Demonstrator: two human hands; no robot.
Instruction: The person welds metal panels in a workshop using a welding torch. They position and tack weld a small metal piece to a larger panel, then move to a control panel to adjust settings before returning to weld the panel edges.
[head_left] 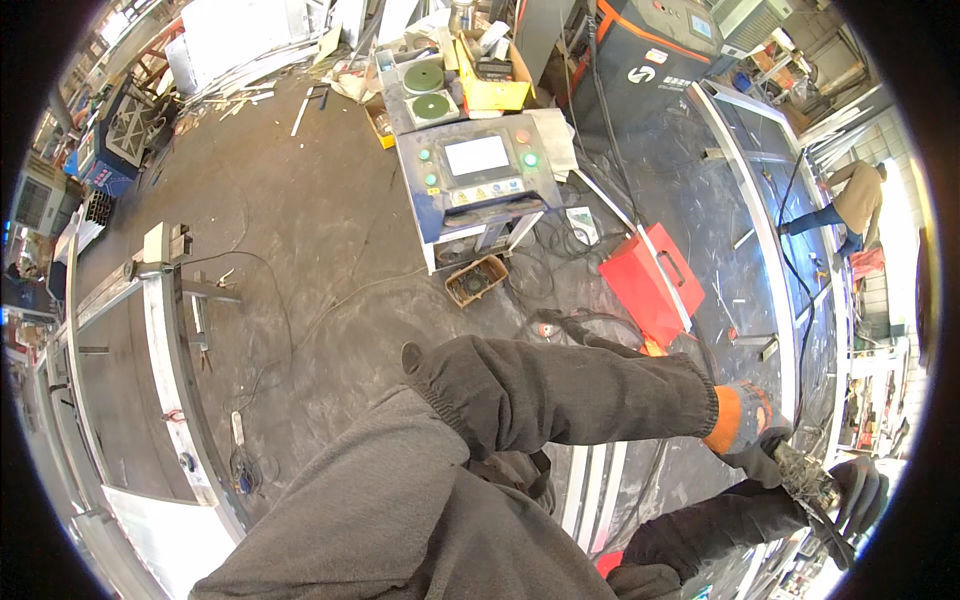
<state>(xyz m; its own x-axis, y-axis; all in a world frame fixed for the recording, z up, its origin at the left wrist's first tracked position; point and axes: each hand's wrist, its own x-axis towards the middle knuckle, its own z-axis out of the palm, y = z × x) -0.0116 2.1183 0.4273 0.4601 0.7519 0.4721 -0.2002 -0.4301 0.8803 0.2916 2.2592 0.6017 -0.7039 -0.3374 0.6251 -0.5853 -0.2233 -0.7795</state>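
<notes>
Both my hands are at the far right, close together, in work gloves. My left hand [747,418], in an orange and grey glove with dark fingers, reaches across and closes on one side of a grey, rough-surfaced object [803,474]. On the other side of it, my right hand [862,500] in a dark glove has its fingers curled near the object. A thin dark strip runs down from it beside that hand. What kind of thing it is cannot be made out. White metal frame bars [785,330] pass just beyond my hands.
A control console [475,185] with a screen and buttons stands ahead. Next to it are a red case [652,285], a small parts box [476,280] and loose cables. A large dark machine [645,90] stands behind. Metal framing [165,350] is at left; a person [855,205] bends at far right.
</notes>
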